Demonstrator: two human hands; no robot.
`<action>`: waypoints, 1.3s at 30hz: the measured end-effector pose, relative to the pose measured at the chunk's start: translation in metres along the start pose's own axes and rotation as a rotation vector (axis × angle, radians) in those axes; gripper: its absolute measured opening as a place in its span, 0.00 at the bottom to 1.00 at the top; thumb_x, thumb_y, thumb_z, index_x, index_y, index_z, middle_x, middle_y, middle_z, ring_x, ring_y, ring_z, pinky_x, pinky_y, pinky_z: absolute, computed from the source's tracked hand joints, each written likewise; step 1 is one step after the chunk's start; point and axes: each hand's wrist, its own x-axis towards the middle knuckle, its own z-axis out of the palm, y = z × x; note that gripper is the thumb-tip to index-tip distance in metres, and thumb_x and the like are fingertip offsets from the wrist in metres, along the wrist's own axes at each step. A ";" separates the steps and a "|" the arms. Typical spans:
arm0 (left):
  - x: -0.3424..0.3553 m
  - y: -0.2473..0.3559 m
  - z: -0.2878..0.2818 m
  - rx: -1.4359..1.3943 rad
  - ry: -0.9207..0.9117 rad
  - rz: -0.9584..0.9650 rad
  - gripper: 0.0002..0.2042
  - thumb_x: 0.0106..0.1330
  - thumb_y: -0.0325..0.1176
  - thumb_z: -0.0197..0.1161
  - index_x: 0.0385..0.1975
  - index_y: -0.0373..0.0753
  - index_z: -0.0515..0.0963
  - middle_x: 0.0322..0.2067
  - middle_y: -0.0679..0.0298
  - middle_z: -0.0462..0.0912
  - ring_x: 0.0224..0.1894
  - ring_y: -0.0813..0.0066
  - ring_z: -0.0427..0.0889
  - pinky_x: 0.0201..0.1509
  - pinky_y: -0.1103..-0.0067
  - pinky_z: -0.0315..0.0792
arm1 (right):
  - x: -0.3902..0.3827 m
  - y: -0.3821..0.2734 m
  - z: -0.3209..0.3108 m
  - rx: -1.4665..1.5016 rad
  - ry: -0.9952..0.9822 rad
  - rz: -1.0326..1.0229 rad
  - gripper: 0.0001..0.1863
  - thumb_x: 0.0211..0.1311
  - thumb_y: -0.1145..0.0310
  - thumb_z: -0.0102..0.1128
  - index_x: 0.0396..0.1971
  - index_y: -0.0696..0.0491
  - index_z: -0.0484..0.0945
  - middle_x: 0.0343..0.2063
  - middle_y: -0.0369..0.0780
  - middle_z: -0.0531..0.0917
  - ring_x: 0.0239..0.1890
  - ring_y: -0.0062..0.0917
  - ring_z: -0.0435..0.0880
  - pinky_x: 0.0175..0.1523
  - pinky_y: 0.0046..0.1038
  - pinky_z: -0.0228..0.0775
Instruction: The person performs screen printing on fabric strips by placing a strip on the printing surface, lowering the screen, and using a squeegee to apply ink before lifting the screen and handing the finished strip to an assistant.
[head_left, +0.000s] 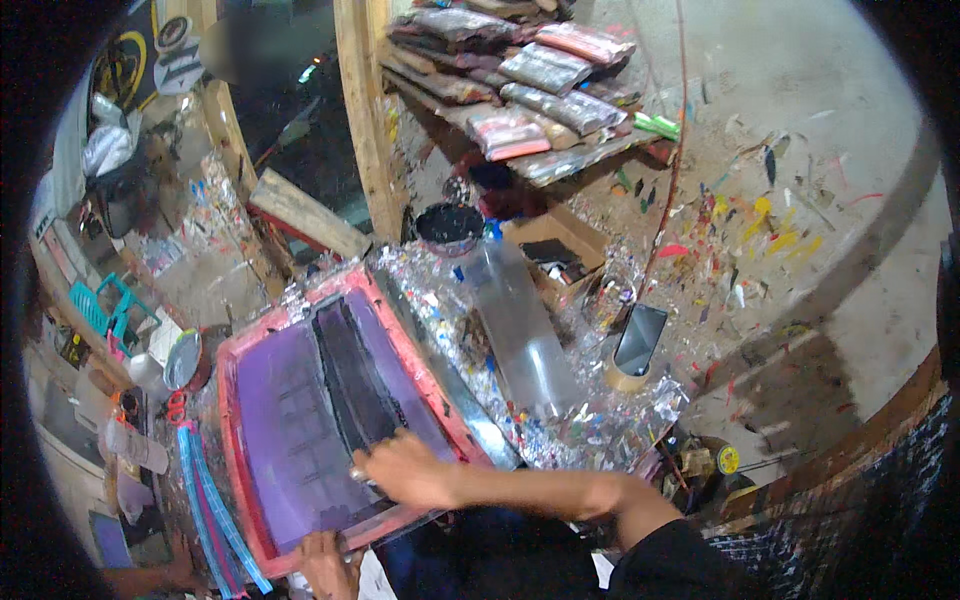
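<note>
A screen-printing frame (232,420) with a red-stained border lies in front of me. Its purple mesh (275,400) carries a long, wide streak of black ink (350,375), running from the far edge toward me. My right hand (405,472) is closed over the near end of that streak, gripping what looks like a squeegee (359,475); most of it is hidden under the fingers. At the frame's near left corner my left hand (327,568) grips the border, fingers over the rim.
Blue and pink strips (205,510) and red scissors (176,407) lie left of the frame. Right of it are a clear plastic sheet (520,330), a phone (641,338) on a tape roll (627,376), a cardboard box (570,240) and a black ink tub (449,223). Wrapped bundles (545,70) are stacked beyond.
</note>
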 end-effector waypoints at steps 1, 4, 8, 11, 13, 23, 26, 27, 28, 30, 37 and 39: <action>-0.003 0.007 0.003 -0.056 0.023 -0.009 0.21 0.59 0.48 0.70 0.44 0.38 0.80 0.43 0.51 0.81 0.50 0.48 0.77 0.55 0.55 0.67 | 0.003 0.005 0.012 0.031 0.010 -0.032 0.13 0.66 0.63 0.58 0.45 0.55 0.77 0.34 0.45 0.84 0.38 0.43 0.87 0.43 0.42 0.76; -0.005 0.032 0.009 -0.238 0.146 -0.113 0.20 0.55 0.46 0.75 0.37 0.37 0.80 0.36 0.54 0.81 0.44 0.51 0.78 0.50 0.59 0.68 | -0.013 0.018 0.005 0.067 -0.156 -0.004 0.10 0.65 0.67 0.59 0.45 0.51 0.77 0.33 0.42 0.85 0.36 0.43 0.88 0.43 0.43 0.77; -0.002 0.036 0.016 -0.324 0.111 -0.037 0.22 0.53 0.47 0.76 0.38 0.36 0.81 0.33 0.56 0.79 0.41 0.55 0.78 0.49 0.62 0.67 | -0.056 0.053 0.019 0.079 0.031 -0.078 0.08 0.66 0.65 0.59 0.44 0.44 0.77 0.32 0.38 0.82 0.39 0.36 0.87 0.58 0.56 0.68; -0.011 0.015 0.016 -0.345 0.093 -0.026 0.22 0.54 0.47 0.76 0.39 0.37 0.81 0.34 0.57 0.78 0.42 0.56 0.77 0.50 0.63 0.67 | 0.004 0.101 0.035 -0.246 -0.012 -0.157 0.09 0.64 0.65 0.61 0.44 0.43 0.77 0.33 0.37 0.80 0.42 0.34 0.85 0.68 0.71 0.44; -0.020 0.010 0.031 -0.343 0.060 -0.091 0.22 0.53 0.47 0.76 0.39 0.39 0.81 0.34 0.58 0.77 0.41 0.56 0.76 0.49 0.62 0.66 | 0.083 0.131 0.031 -0.312 0.060 -0.139 0.09 0.63 0.66 0.62 0.43 0.44 0.76 0.33 0.38 0.80 0.42 0.35 0.85 0.67 0.68 0.47; -0.038 0.013 0.088 -0.378 0.042 -0.108 0.22 0.65 0.50 0.65 0.51 0.39 0.81 0.51 0.47 0.79 0.55 0.44 0.76 0.61 0.51 0.67 | 0.296 0.248 -0.001 -0.225 0.139 0.000 0.27 0.61 0.65 0.65 0.60 0.51 0.71 0.49 0.54 0.83 0.47 0.52 0.84 0.51 0.49 0.75; -0.018 0.017 0.065 -0.398 0.039 -0.032 0.23 0.56 0.49 0.72 0.46 0.41 0.82 0.41 0.58 0.78 0.48 0.54 0.76 0.55 0.59 0.66 | 0.231 0.241 0.012 -0.081 0.179 -0.036 0.17 0.61 0.68 0.64 0.48 0.54 0.72 0.40 0.52 0.82 0.44 0.53 0.83 0.47 0.49 0.75; -0.007 0.014 0.052 -0.407 0.085 0.003 0.24 0.50 0.50 0.77 0.43 0.41 0.82 0.35 0.62 0.77 0.43 0.58 0.77 0.50 0.62 0.68 | 0.204 0.220 0.013 -0.041 0.136 -0.017 0.15 0.61 0.69 0.64 0.45 0.54 0.71 0.38 0.51 0.81 0.43 0.53 0.83 0.46 0.50 0.75; -0.010 0.015 0.051 -0.418 0.060 -0.023 0.25 0.50 0.50 0.77 0.43 0.42 0.83 0.36 0.63 0.78 0.44 0.60 0.77 0.51 0.62 0.68 | 0.178 0.201 0.016 -0.005 0.104 -0.007 0.14 0.61 0.70 0.65 0.42 0.54 0.70 0.35 0.51 0.80 0.42 0.53 0.83 0.45 0.50 0.75; -0.012 0.011 0.039 -0.356 0.022 -0.022 0.24 0.50 0.50 0.78 0.41 0.41 0.83 0.35 0.63 0.78 0.43 0.61 0.77 0.51 0.63 0.68 | 0.133 0.151 0.035 -0.034 -0.002 -0.006 0.14 0.62 0.70 0.62 0.44 0.55 0.70 0.35 0.51 0.80 0.39 0.52 0.83 0.44 0.50 0.74; 0.008 0.017 0.021 -0.381 0.087 -0.014 0.20 0.52 0.47 0.78 0.36 0.39 0.82 0.31 0.60 0.77 0.40 0.59 0.78 0.47 0.65 0.68 | -0.052 0.018 0.031 -0.131 -0.152 -0.036 0.11 0.68 0.62 0.57 0.46 0.49 0.76 0.36 0.40 0.80 0.43 0.38 0.85 0.54 0.48 0.69; 0.008 0.017 0.015 -0.358 0.051 0.014 0.20 0.54 0.49 0.76 0.33 0.39 0.82 0.30 0.60 0.77 0.38 0.59 0.78 0.44 0.65 0.69 | -0.054 0.011 0.022 -0.171 -0.030 -0.031 0.14 0.68 0.58 0.59 0.46 0.50 0.77 0.36 0.40 0.79 0.45 0.36 0.84 0.57 0.52 0.67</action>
